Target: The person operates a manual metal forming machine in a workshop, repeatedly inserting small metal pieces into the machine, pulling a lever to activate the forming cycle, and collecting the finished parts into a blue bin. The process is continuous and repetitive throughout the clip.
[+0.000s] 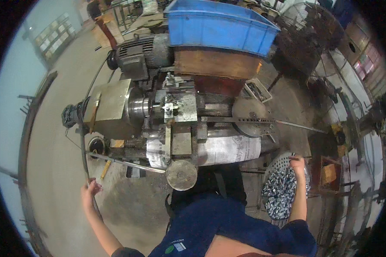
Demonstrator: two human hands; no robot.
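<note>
The person's dark blue shirt (214, 227) fills the lower edge. The left hand (90, 188) has its grip closed on a thin dark lever (85, 145) beside the lathe (176, 115). The right hand (297, 162) pinches a small metal part above the perforated basket (283, 160) of shiny pieces

What the right hand (297, 163) pinched over the basket (275, 165) was too small to tell, and the left hand (90, 189) hid part of the cable (82, 150).

Metal workshop: lathe (176, 115) with motor (141, 53), blue crate (218, 25), basket of metal parts (283, 188), stained concrete floor (60, 141).
</note>
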